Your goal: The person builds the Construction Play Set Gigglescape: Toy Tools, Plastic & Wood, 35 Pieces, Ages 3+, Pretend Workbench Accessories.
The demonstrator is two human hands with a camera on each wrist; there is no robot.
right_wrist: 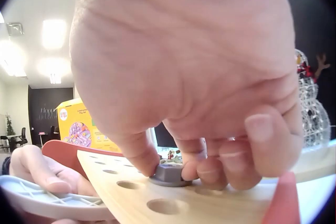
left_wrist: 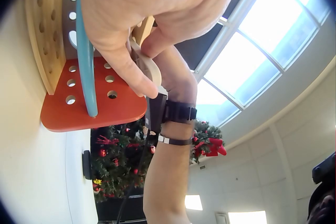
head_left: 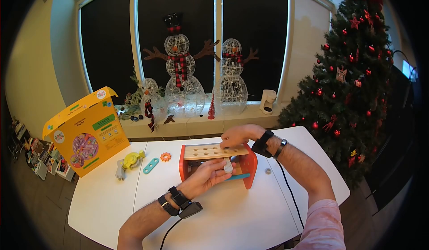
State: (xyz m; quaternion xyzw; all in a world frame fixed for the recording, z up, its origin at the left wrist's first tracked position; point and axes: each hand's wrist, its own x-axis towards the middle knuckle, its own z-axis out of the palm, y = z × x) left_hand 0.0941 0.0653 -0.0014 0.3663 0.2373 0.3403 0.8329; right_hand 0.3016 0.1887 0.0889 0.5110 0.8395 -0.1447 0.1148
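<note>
A toy bench with red sides (head_left: 250,167), a holed wooden top (head_left: 201,152) and a teal bar (head_left: 239,177) stands on the table. At the top's right part, the right hand (head_left: 240,136) pinches a grey hexagonal piece (right_wrist: 169,174) between thumb and finger, over or in a hole; its underside is hidden. Below the top's front edge, the left hand (head_left: 208,175) grips a pale grey flat piece (head_left: 228,166). In the left wrist view, thumb and fingers hold this piece (left_wrist: 152,71) beside the bench; the right wrist view shows its ribbed face (right_wrist: 52,199).
On the table (head_left: 178,218), left of the bench, are a yellow box (head_left: 96,134), a yellow-green and grey toy (head_left: 132,159), a teal strip (head_left: 151,165) and an orange gear (head_left: 166,156). A small grey piece (head_left: 268,171) lies right. Cables trail from both wrists.
</note>
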